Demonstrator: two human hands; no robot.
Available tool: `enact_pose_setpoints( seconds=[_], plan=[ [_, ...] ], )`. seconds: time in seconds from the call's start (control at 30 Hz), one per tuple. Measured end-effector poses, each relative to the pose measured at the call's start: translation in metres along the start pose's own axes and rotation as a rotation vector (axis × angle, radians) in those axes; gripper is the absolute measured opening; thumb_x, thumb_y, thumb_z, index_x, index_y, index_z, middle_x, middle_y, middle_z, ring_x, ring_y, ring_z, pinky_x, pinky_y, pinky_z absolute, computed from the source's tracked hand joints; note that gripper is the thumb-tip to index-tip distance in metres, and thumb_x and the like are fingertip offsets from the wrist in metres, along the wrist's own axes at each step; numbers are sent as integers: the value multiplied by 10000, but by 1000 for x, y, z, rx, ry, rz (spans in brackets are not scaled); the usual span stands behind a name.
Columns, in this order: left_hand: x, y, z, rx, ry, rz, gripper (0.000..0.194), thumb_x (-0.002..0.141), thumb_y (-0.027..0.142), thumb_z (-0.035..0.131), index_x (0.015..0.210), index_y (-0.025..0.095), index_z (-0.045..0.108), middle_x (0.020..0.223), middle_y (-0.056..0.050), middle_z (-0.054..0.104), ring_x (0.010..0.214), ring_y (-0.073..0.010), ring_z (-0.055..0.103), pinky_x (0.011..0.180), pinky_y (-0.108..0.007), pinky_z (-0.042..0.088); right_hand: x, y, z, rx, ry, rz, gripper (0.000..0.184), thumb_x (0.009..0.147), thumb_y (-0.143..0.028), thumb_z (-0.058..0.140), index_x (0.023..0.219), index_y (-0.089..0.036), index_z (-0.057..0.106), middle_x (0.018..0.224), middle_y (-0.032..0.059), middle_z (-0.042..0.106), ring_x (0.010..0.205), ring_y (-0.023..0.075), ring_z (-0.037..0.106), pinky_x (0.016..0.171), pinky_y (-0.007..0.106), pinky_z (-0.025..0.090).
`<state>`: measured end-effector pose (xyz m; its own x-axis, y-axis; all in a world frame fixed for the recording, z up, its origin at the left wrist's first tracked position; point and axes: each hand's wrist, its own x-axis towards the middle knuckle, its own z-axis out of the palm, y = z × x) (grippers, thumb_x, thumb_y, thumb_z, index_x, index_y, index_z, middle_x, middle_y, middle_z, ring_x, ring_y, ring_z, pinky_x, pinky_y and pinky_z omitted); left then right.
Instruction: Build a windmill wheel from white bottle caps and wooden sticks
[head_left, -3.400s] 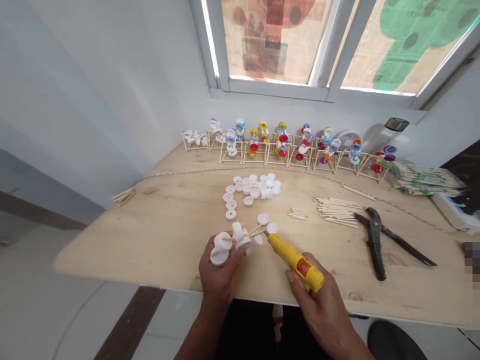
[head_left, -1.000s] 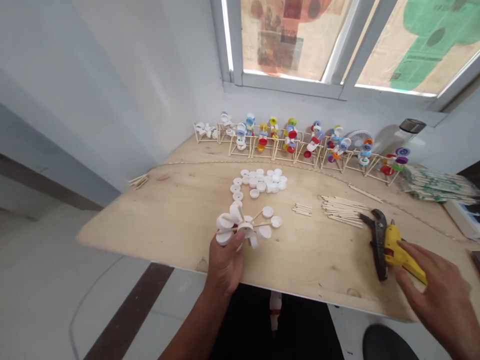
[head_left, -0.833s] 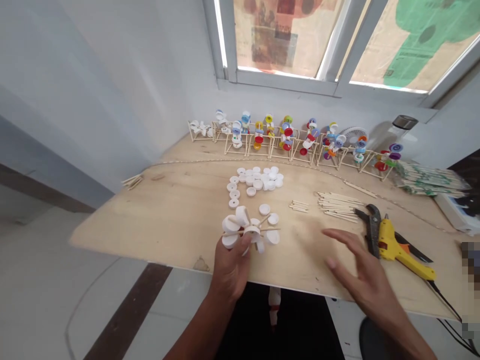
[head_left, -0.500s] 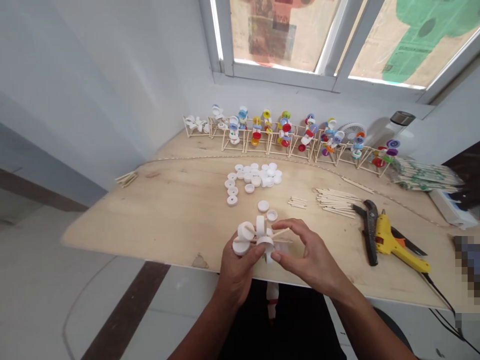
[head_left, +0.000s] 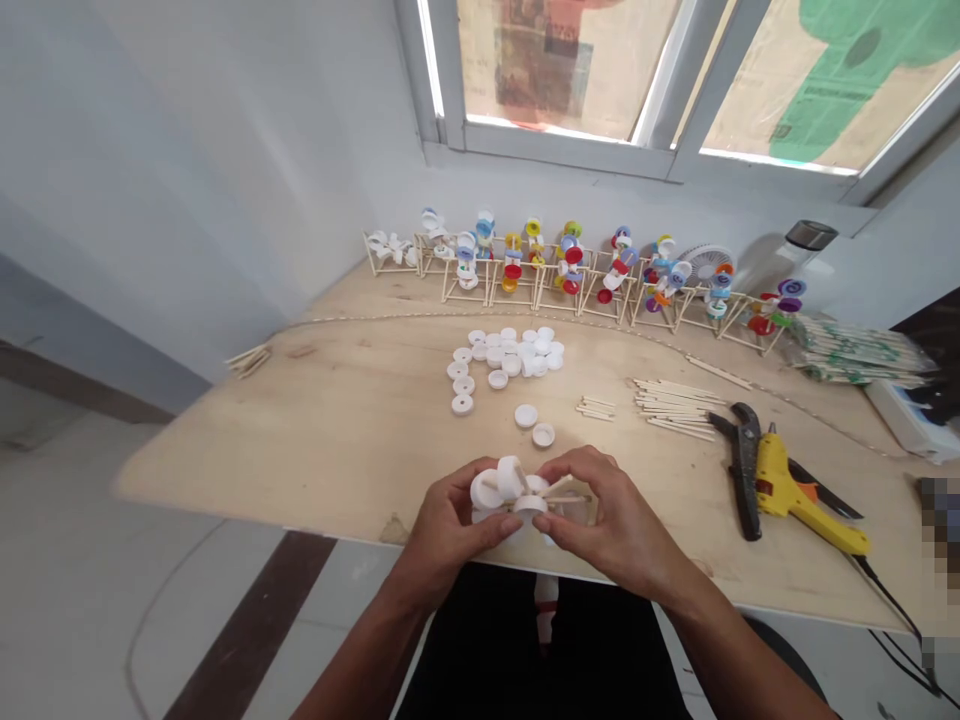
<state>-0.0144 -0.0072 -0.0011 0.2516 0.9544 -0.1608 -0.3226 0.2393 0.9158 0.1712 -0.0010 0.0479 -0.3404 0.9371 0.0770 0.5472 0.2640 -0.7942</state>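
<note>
Plywood tabletop point(head_left: 300, 430) ran under window. Action at front edge: left hand point(head_left: 450, 530) and right hand point(head_left: 619, 510) closed on white bottle-cap assembly point(head_left: 517, 490), fingers curled tight on either side. Two loose caps point(head_left: 526, 416) sat just ahead of hands, cap pile point(head_left: 504, 352) farther ahead. Yellow glue gun point(head_left: 784, 490) and black cutters point(head_left: 745, 470) lay well right of right hand.
</note>
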Motion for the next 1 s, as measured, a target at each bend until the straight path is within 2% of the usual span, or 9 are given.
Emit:
enact_pose_setpoints(
  seconds=[0.13,0.27,0.37,0.43,0.53,0.63,0.73,0.87,1.0],
  plan=[
    [3,8,-3,134,-104,-18,278,621,215,783,860,152,655,715,15,579,652,-104,488,589,-194,389,3,-2,2,-14,-3,-45,233,723,-219,686,943,-259,620,945,-6,662,937,192,572,874,381,384],
    [6,12,-6,208,-82,-6,272,608,239,785,822,145,646,685,15,567,630,-108,474,567,-201,377,5,-2,-3,-10,-35,-70,260,731,-261,693,980,-255,619,975,6,663,958,196,581,890,383,396],
    [8,11,-14,222,5,12,311,591,276,790,841,147,657,683,3,586,616,-119,487,553,-213,386,11,8,-14,46,-16,-76,250,800,-338,627,1032,-248,605,1054,31,652,1031,205,572,919,383,410],
    [10,10,-20,210,81,31,332,572,283,798,846,150,667,686,-8,607,610,-129,506,546,-220,398,18,20,-19,42,66,-40,224,847,-360,559,1028,-234,604,1056,45,652,1039,205,578,915,378,425],
    [13,7,-25,164,194,60,351,533,268,815,836,155,678,722,-28,649,644,-159,558,576,-241,437,29,41,-17,-154,140,39,203,874,-315,502,1015,-207,599,1023,60,655,953,196,607,854,366,463],
    [14,5,-20,91,319,95,352,509,256,819,820,162,684,748,-32,673,676,-176,586,617,-259,460,40,53,-7,-389,83,48,207,861,-263,503,1034,-186,588,1017,72,646,890,197,604,796,359,477],
    [13,5,-11,23,395,133,322,506,238,816,792,167,685,733,-15,674,664,-157,585,623,-244,456,49,54,5,-472,40,16,228,833,-260,546,1039,-176,593,980,86,637,919,235,580,791,376,460],
    [13,7,-8,6,389,134,302,523,243,812,782,163,680,716,-9,668,647,-146,579,610,-235,451,57,48,14,-550,23,-10,200,814,-249,568,995,-174,608,963,108,619,934,269,554,777,389,438],
    [16,6,-16,93,302,110,299,558,265,803,814,164,684,746,-22,676,678,-164,592,632,-252,461,55,49,13,-589,17,-15,138,820,-221,545,934,-177,610,909,96,622,882,252,559,751,372,434]
  ],
)
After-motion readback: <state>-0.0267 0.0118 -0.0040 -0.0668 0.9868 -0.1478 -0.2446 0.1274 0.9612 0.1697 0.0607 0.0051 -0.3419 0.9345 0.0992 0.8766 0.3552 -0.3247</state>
